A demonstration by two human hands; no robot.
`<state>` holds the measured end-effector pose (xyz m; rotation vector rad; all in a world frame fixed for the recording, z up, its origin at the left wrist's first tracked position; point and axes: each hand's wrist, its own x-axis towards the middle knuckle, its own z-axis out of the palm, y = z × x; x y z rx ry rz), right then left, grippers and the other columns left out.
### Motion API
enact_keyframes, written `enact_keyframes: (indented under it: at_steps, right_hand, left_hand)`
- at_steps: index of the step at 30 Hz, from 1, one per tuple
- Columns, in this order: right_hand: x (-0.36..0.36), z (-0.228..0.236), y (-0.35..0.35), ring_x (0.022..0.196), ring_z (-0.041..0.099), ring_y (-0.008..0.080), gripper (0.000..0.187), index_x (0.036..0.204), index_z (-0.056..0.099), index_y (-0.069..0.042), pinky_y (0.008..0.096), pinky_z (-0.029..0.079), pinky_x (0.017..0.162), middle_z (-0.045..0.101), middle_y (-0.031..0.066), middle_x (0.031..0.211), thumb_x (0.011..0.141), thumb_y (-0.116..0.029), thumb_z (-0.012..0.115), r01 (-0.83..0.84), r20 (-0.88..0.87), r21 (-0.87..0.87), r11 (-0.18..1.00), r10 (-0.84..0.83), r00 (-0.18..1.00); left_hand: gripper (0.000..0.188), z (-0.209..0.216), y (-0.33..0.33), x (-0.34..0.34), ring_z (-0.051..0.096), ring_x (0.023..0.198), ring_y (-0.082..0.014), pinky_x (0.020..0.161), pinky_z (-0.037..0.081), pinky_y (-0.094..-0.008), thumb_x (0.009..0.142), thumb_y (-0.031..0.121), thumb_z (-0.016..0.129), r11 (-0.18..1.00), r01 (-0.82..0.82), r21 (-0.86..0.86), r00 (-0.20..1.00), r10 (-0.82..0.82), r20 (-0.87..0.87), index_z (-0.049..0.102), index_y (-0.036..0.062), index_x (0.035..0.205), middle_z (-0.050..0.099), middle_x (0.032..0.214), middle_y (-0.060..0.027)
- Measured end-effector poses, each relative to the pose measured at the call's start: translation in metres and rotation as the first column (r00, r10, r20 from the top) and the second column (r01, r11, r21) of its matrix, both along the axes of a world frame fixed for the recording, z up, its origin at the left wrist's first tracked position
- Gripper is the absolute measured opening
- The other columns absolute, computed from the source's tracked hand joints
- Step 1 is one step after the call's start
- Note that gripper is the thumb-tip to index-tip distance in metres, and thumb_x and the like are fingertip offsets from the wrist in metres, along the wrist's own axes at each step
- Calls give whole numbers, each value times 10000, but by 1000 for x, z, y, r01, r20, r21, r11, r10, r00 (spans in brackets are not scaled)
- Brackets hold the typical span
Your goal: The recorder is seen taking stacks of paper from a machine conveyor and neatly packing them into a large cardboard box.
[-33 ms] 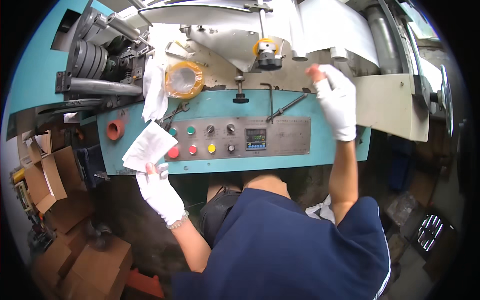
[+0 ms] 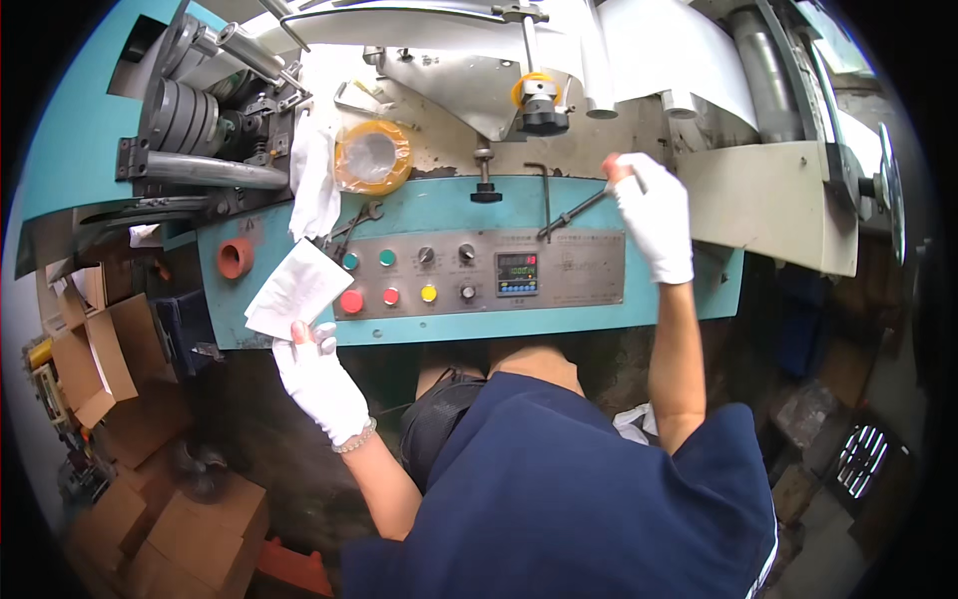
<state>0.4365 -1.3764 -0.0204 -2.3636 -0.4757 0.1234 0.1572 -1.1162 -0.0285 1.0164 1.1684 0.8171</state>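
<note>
My left hand [image 2: 319, 381], in a white glove, pinches the lower corner of a white folded paper piece [image 2: 297, 288] in front of the left end of the teal machine [image 2: 439, 205]. My right hand [image 2: 656, 218], also gloved, is closed on the upper end of a thin dark metal tool [image 2: 571, 213] that slants down to the grey control panel [image 2: 559, 270]. The panel carries red, green and yellow buttons, knobs and a small digital display [image 2: 517, 272].
A yellow tape roll [image 2: 371, 157] and a white cloth [image 2: 314, 180] lie on the machine top. A wide white paper web [image 2: 659, 50] runs over rollers at the back. Open cardboard boxes [image 2: 100, 349] are stacked on the floor at the left. A grey metal guard [image 2: 768, 200] juts out at the right.
</note>
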Motion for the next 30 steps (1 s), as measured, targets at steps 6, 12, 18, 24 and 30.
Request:
enact_keyframes:
  at_steps: [6,12,18,24,30]
  right_hand:
    - [-49,-156,10,931,655,380,224,927,656,-52,431,518,820,690,169,954,907,-275,670,144,56,-264,954,-134,989]
    - [-13,-175,32,1015,651,411,351,986,656,-40,478,516,875,696,211,1017,867,-369,676,200,-84,-487,850,-273,958]
    - [-78,-125,26,704,608,234,233,999,665,-69,356,495,683,638,124,781,918,-286,683,423,-130,53,905,-413,901]
    - [-120,-59,-12,879,725,258,327,1261,539,-9,285,537,681,701,207,1048,1068,-260,455,627,-676,709,323,58,735]
    - [-115,-11,-15,966,673,395,491,1267,544,41,401,554,819,624,298,1153,1033,-390,514,680,-537,728,-85,547,643]
  left_hand:
    - [228,-2,45,-10,587,831,-124,762,441,-263,1008,210,616,991,132,-2,990,-132,39,589,45,1163,634,1042,-37]
    - [220,13,78,-25,582,817,-123,749,445,-258,1008,209,619,983,138,120,978,-155,141,587,46,1153,624,1035,-34]
    - [217,-3,95,-25,581,834,-128,710,447,-247,1011,188,611,994,107,13,981,-108,163,578,63,1185,618,1058,-44]
    - [263,-8,73,23,571,847,-103,711,440,-237,1017,198,601,954,291,-73,955,-284,87,569,77,1249,617,1082,-7]
    - [295,-7,37,70,555,858,-83,730,440,-232,1019,205,599,933,358,-45,933,-355,55,571,64,1277,629,1092,-4]
